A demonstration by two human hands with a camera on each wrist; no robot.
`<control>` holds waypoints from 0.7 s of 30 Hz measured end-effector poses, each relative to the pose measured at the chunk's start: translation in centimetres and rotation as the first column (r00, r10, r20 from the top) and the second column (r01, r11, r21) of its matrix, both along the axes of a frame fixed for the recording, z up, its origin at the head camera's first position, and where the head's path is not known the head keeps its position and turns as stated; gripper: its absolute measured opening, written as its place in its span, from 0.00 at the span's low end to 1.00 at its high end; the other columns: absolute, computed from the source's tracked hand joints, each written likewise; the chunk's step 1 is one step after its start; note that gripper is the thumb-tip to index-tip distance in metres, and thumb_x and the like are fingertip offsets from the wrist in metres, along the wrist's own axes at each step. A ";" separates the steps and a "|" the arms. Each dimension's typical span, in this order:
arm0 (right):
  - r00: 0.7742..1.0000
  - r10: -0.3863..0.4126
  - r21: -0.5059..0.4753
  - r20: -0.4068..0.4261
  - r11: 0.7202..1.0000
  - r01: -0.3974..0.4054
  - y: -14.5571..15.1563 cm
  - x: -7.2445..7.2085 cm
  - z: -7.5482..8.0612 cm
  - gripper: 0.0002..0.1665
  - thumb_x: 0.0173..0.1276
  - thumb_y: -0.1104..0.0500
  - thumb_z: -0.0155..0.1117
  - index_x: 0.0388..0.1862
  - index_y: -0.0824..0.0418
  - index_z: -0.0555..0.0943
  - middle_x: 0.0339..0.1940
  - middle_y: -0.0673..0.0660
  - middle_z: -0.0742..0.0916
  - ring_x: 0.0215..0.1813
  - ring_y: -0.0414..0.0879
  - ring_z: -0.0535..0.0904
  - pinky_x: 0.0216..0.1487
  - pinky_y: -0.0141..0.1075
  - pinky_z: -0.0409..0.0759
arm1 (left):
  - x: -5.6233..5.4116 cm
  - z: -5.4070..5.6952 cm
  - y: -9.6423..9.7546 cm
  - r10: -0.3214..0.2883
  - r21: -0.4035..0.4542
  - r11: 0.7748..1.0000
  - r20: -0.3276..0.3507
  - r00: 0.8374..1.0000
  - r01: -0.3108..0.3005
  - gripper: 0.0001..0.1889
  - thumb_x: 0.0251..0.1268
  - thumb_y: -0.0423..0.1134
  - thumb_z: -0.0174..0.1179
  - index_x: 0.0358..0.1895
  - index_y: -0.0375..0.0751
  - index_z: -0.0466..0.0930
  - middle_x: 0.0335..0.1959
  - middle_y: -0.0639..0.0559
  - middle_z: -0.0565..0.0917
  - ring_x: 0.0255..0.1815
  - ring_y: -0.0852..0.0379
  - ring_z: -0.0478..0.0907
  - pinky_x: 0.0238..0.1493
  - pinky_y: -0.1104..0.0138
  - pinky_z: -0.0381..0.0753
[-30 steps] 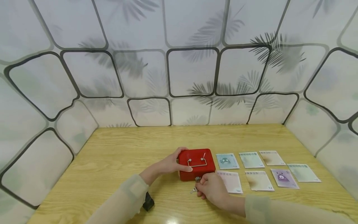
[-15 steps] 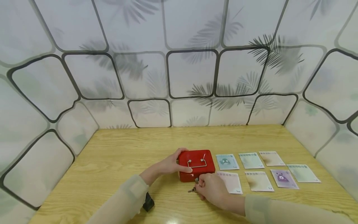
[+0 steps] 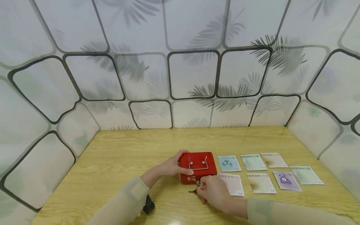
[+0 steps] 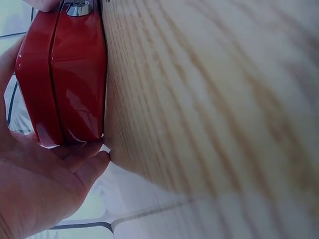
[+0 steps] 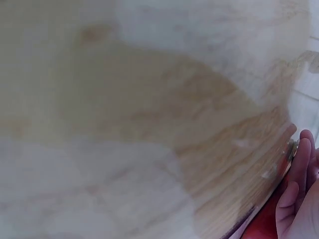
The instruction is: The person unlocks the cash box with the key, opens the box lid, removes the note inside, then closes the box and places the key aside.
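Observation:
A red metal cash box [image 3: 198, 161] with a wire handle folded on its lid stands on the table in the head view. My left hand [image 3: 170, 166] grips it by the left side, thumb on the lid and fingers behind. In the left wrist view the lid seam and a silver lock [image 4: 79, 8] on the front show. My right hand [image 3: 213, 190] is at the front right of the box, pinching a key by the lock. A second small key [image 3: 192, 191] dangles below its fingers. Whether the pinched key sits in the lock is hidden by the fingers.
Several play banknotes lie flat to the right, among them a blue one [image 3: 229, 163], a pink one [image 3: 232, 185] partly behind my right hand, and a purple one [image 3: 286, 180]. A black object [image 3: 149, 205] is at my left sleeve. A patterned cloth wall [image 3: 194, 75] borders the wooden table [image 3: 135, 147].
The dangling key has swung a little to the left, and my right fingers have turned slightly at the lock. The left hand keeps its grip on the cash box, which stays in place.

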State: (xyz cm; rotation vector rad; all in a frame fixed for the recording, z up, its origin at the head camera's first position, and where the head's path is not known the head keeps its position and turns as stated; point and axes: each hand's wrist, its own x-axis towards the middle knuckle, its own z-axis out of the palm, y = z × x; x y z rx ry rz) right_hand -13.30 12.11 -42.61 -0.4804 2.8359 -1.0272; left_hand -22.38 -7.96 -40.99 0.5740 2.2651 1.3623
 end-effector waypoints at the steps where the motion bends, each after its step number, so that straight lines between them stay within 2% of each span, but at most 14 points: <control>1: 1.000 0.005 0.009 -0.013 1.000 -0.005 0.0 0.0 0.0 0.19 0.64 0.59 0.68 0.17 0.52 0.72 0.08 0.40 0.75 0.14 0.36 0.71 0.17 0.28 0.64 | 0.0 0.0 0.0 -0.001 0.000 1.000 -0.002 1.000 0.001 0.41 0.56 0.44 0.71 0.70 0.45 0.58 0.57 0.49 0.74 0.57 0.51 0.70 0.61 0.51 0.65; 8: 0.998 -0.002 0.028 -0.069 1.000 0.004 0.0 0.0 -0.2 0.18 0.62 0.61 0.68 0.17 0.51 0.71 0.08 0.38 0.74 0.16 0.34 0.70 0.20 0.29 0.65 | 0.1 0.1 0.1 -0.007 0.005 1.000 -0.008 1.000 0.007 0.40 0.57 0.44 0.70 0.70 0.44 0.58 0.56 0.50 0.75 0.57 0.52 0.70 0.62 0.51 0.65; 21: 0.999 -0.027 -0.026 -0.023 0.999 0.027 0.2 0.9 -0.1 0.16 0.62 0.60 0.67 0.18 0.51 0.73 0.09 0.37 0.75 0.16 0.35 0.70 0.19 0.30 0.63 | 0.0 0.0 -0.1 -0.004 -0.010 1.000 -0.016 1.000 0.004 0.40 0.57 0.46 0.69 0.71 0.47 0.58 0.58 0.49 0.74 0.58 0.51 0.69 0.60 0.51 0.66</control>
